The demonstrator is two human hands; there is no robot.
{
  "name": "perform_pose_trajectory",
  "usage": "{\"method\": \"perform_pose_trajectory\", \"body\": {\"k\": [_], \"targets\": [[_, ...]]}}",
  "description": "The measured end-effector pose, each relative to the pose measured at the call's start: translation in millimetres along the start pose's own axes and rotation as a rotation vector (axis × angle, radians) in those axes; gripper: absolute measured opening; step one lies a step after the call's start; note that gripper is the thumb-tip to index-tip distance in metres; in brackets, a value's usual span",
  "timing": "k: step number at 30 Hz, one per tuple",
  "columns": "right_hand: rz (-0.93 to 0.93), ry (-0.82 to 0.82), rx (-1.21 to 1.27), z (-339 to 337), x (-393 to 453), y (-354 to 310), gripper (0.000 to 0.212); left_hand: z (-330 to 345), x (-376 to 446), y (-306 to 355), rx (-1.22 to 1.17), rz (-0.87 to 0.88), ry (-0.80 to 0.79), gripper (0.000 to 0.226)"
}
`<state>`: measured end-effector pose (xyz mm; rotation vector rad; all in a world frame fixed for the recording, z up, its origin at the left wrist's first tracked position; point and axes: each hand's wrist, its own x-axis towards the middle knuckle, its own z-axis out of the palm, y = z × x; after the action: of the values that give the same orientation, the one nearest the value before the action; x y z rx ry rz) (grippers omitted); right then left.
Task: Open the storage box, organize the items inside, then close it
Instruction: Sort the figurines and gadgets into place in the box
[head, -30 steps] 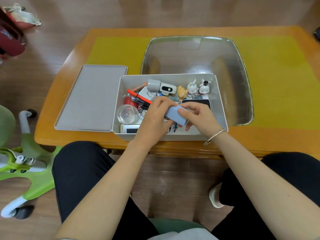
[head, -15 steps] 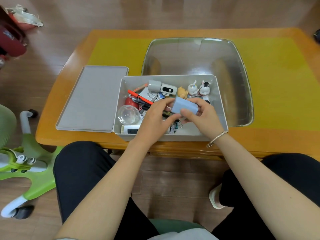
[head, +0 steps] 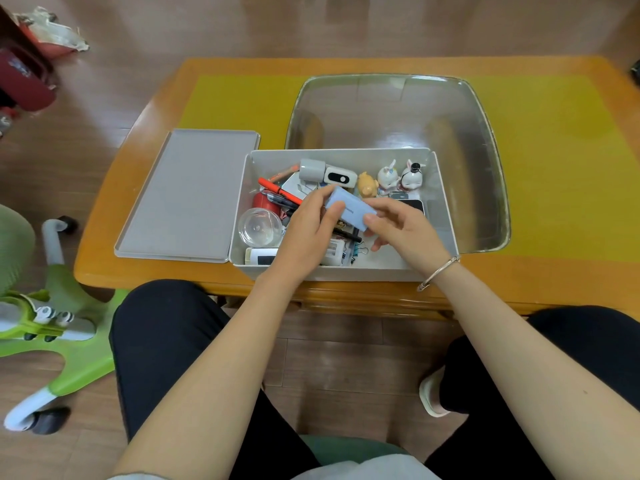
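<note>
I hold a small pale blue case (head: 349,209) above the open storage box (head: 445,216), both hands on it. My left hand (head: 308,233) grips its left end, thumb curled over the top face and fingers wrapped round the far edge. My right hand (head: 403,230) pinches its right end between thumb and forefinger (the other fingers of that hand hang loosely curled below, touching nothing that I can see). A thin bangle (head: 438,273) sits on my right wrist.

The box stands at the near edge of the wooden table (head: 554,282), its grey lid (head: 188,195) lying flat just beside it on the left. Inside, along the far wall, stand two rabbit figures (head: 401,174) and a yellow pig figure (head: 367,184), next to a white and grey gadget (head: 327,173). On the left side lie a red pen (head: 278,190), a red tin (head: 265,201) and a clear dome (head: 259,226). A black phone (head: 412,204) lies under my right hand, and binder clips (head: 360,251) lie near the front wall. Behind the box sits a large clear tub (head: 485,150) on a yellow mat (head: 561,161).
</note>
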<state>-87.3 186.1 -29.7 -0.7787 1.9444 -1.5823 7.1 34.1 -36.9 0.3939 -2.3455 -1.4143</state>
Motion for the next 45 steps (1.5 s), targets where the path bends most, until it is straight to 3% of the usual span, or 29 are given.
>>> {"method": "perform_pose_trajectory", "body": {"k": [4, 10, 15, 24, 28, 31, 34, 38, 45], "targets": [[0.054, -0.022, 0.073, 1, 0, -3, 0.027, 1, -1, -1, -0.077, 0.0, 0.011, 0.028], [0.088, 0.077, 0.129, 1, 0, -2, 0.03, 11, 1, -3, 0.203, 0.074, -0.061, 0.077], [0.075, 0.068, 0.09, 2, 0, -3, 0.026, 13, -4, -4, 0.328, 0.186, 0.064, 0.074], [0.041, 0.099, -0.151, 5, -3, -3, 0.036, 10, -4, -2, 0.239, 0.055, 0.024, 0.068], [-0.064, 0.235, -0.285, -5, -9, -6, 0.018, 7, -2, -5, 0.259, 0.04, -0.081, 0.07], [-0.145, 0.443, -0.5, -30, -14, -6, 0.008, 8, -1, -5, 0.314, 0.06, -0.184, 0.072], [-0.077, 0.572, -0.702, -56, -20, -1, 0.008, 7, 8, -2, 0.362, 0.096, -0.293, 0.066], [0.032, 0.462, -0.93, -64, -21, 7, 0.009, 16, 22, 7, 0.47, 0.117, -0.443, 0.062], [0.144, 0.364, -1.17, -55, -20, 6, 0.042, 50, 36, 23, 0.447, 0.091, -0.625, 0.055]]}}
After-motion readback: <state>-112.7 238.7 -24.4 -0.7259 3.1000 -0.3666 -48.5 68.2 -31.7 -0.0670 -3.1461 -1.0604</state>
